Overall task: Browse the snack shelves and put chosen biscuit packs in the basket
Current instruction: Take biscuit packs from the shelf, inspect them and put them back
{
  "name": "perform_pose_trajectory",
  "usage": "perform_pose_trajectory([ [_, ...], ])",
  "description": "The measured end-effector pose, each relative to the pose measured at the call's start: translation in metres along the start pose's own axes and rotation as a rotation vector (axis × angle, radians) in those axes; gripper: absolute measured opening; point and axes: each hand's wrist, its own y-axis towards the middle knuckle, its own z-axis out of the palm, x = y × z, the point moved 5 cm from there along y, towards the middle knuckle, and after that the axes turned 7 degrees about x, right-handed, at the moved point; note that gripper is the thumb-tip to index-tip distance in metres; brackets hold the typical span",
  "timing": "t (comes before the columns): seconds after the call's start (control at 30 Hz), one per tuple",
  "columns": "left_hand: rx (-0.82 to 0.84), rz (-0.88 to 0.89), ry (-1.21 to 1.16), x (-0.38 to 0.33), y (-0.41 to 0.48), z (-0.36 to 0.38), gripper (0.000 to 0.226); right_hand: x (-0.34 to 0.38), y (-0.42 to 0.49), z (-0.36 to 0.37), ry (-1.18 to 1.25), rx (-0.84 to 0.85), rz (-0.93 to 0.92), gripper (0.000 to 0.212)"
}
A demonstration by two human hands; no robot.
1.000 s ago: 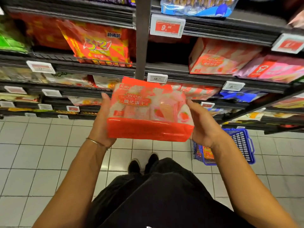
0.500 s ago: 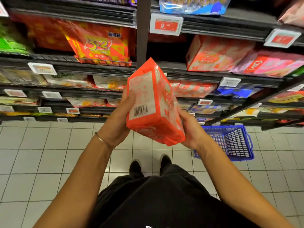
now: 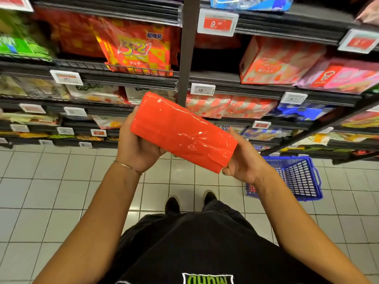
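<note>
An orange-red biscuit pack (image 3: pixel 182 131) is held between both hands at chest height in front of the shelves, tilted down to the right, its plain glossy side facing me. My left hand (image 3: pixel 136 147) grips its left end from below. My right hand (image 3: pixel 243 163) grips its lower right end. A blue plastic basket (image 3: pixel 297 177) stands on the tiled floor to the right, below and right of the pack, partly hidden by my right forearm.
Dark shelves (image 3: pixel 225 89) packed with snack packs and price tags fill the upper view. A grey upright post (image 3: pixel 188 50) rises behind the pack. More of the same orange packs (image 3: pixel 229 106) lie on the shelf behind. My shoes (image 3: pixel 190 201) stand on white tiles.
The pack has been turned over in both hands: front face first, then its barcode end upright, now its plain side up and tilted right. The view has shifted slightly left.
</note>
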Motion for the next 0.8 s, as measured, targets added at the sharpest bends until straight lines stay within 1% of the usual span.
perform_pose_trajectory([
  [0.13, -0.032, -0.008, -0.060, 0.004, -0.006, -0.008, 0.039, 0.003, 0.000, 0.005, -0.043, 0.010, -0.051, 0.038],
  [0.23, -0.007, -0.017, -0.060, 0.004, -0.012, -0.013, 0.041, 0.001, 0.000, 0.005, -0.066, -0.023, -0.053, 0.039],
  [0.37, 0.142, -0.064, -0.069, 0.000, -0.017, -0.013, 0.038, 0.001, -0.003, 0.010, -0.014, -0.078, -0.108, 0.048],
  [0.43, 0.229, -0.066, -0.041, -0.004, -0.021, -0.012, 0.032, 0.005, -0.004, 0.014, 0.002, -0.096, -0.161, 0.042],
  [0.5, 0.291, -0.072, -0.008, -0.005, -0.024, -0.014, 0.032, 0.011, -0.005, 0.015, -0.005, -0.094, -0.247, 0.038],
  [0.63, 0.239, -0.079, 0.133, -0.009, -0.021, -0.032, 0.047, 0.028, -0.014, 0.016, -0.047, -0.037, -0.406, 0.046],
  [0.73, 0.274, -0.109, 0.279, -0.009, -0.018, -0.029, 0.076, 0.039, -0.019, 0.019, -0.171, -0.052, -0.446, 0.053],
  [0.8, 0.235, -0.125, 0.325, -0.007, -0.017, -0.022, 0.089, 0.044, -0.020, 0.021, -0.233, -0.042, -0.467, 0.054],
])
